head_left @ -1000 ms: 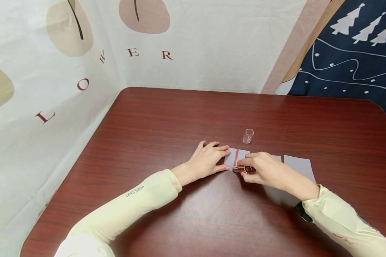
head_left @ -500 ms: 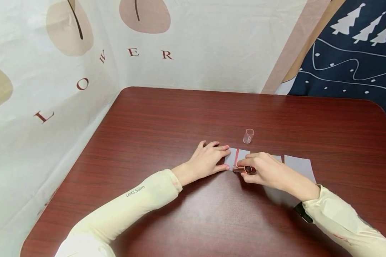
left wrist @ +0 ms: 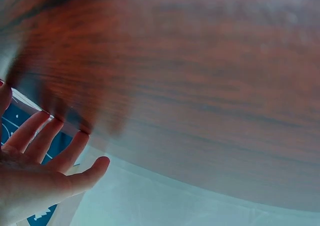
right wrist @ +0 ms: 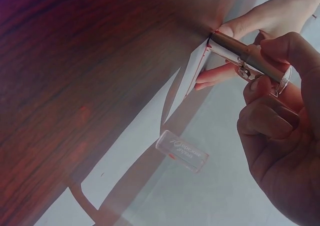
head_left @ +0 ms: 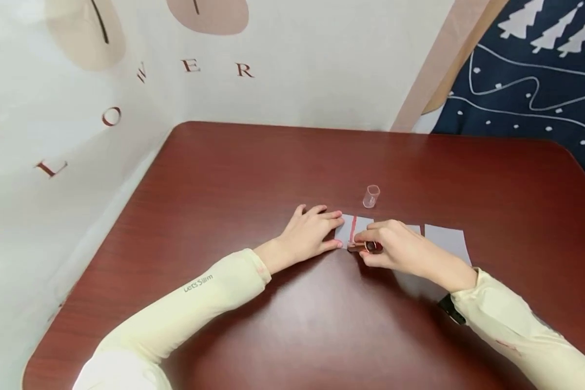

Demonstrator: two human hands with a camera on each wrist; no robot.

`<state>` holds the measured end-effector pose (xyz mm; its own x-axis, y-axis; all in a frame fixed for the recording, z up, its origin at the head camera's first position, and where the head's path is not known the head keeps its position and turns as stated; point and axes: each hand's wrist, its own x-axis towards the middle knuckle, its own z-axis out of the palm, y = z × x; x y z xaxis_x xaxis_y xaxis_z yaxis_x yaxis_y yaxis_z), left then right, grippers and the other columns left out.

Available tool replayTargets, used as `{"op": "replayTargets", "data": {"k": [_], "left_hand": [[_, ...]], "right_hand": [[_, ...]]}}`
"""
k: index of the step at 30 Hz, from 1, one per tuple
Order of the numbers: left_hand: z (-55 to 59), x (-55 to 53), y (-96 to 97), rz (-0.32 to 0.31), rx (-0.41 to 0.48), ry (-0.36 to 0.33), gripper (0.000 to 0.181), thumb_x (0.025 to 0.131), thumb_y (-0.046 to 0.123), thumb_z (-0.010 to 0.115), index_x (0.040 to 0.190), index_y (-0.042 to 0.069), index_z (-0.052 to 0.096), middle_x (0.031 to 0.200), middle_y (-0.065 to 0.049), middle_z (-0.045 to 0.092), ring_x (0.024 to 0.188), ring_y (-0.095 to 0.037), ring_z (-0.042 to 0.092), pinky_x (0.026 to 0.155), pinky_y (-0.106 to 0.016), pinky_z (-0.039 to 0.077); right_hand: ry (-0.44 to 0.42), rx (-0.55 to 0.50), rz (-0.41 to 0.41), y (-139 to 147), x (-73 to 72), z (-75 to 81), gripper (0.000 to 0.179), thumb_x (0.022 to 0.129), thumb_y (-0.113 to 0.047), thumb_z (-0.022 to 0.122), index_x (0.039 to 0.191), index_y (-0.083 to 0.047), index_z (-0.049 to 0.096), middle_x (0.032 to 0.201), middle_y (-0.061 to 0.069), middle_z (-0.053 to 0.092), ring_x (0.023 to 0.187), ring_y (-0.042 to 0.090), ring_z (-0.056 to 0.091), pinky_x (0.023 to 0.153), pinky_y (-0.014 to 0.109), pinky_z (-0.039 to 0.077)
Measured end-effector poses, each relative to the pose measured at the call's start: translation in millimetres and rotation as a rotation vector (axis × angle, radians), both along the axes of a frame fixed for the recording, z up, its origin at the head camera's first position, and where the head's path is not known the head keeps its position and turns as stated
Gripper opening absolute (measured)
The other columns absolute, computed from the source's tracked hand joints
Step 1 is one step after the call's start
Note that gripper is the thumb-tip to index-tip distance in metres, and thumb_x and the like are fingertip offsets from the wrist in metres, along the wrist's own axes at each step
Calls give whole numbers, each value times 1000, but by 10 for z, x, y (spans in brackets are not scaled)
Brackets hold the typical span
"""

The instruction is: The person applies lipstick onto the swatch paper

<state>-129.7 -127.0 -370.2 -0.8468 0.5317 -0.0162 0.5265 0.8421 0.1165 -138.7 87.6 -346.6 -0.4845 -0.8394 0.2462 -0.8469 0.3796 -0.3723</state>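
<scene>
My right hand grips a shiny rose-gold lipstick between thumb and fingers, its tip down at the near edge of a small white paper. A red stripe runs across that paper from its far edge toward the lipstick. My left hand presses the paper's left side with thumb and fingers spread straight. In the left wrist view the fingers stretch out over the tabletop. A clear lipstick cap with lettering stands behind the paper.
Two more white papers lie in a row to the right: a middle one, partly covered by my right hand, and an outer one. The dark red wooden table has printed cloths behind it and along its left side.
The head view has tilted slightly, so everything sits a little higher and further left in it. Both hands, the lipstick and the papers keep their places relative to one another.
</scene>
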Motion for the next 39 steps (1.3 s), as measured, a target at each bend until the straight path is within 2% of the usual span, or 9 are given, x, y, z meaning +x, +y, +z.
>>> {"op": "replayTargets", "data": {"k": [6, 11, 18, 26, 33, 39], "left_hand": [[132, -85, -85, 27, -9, 21, 54, 87, 49, 58, 132, 20, 55, 139, 5, 46, 128, -26, 38, 97, -54, 28], [167, -108, -92, 23, 2, 21, 53, 88, 48, 57, 132, 18, 55, 139, 4, 46, 128, -27, 39, 97, -55, 28], [136, -91, -87, 23, -5, -4, 54, 89, 48, 55, 133, 18, 53, 140, 3, 44, 129, -28, 37, 98, -56, 26], [103, -76, -63, 15, 4, -8, 54, 89, 47, 56, 133, 18, 53, 140, 2, 45, 129, -28, 37, 97, -56, 27], [46, -62, -4, 1, 7, -18, 54, 89, 47, 57, 133, 18, 53, 139, 3, 45, 129, -28, 37, 97, -56, 27], [-17, -53, 22, -12, 10, -16, 52, 88, 47, 57, 132, 18, 54, 139, 3, 46, 128, -28, 38, 96, -55, 29]], "right_hand": [[18, -1, 11, -81, -123, 99, 15, 73, -5, 66, 88, -5, 71, 71, -7, 56, 58, 5, 47, 54, 20, 41], [16, 16, 6, -86, -152, 135, 16, 73, -5, 64, 88, -6, 70, 69, -8, 54, 57, 5, 47, 53, 21, 40], [-33, 43, -9, -79, -115, 131, 19, 73, -5, 66, 91, -5, 70, 73, -7, 56, 62, 5, 49, 58, 22, 43], [-41, 61, -40, -66, -75, 106, 19, 74, -5, 65, 91, -6, 70, 72, -7, 55, 62, 7, 49, 58, 23, 42], [-48, 16, -39, 21, -63, 70, 19, 76, -6, 64, 93, -6, 70, 74, -7, 57, 61, 7, 49, 56, 22, 41], [-95, -36, -76, 250, -101, 197, 18, 82, -13, 65, 99, -8, 70, 74, -11, 56, 57, 6, 45, 51, 22, 38]]}}
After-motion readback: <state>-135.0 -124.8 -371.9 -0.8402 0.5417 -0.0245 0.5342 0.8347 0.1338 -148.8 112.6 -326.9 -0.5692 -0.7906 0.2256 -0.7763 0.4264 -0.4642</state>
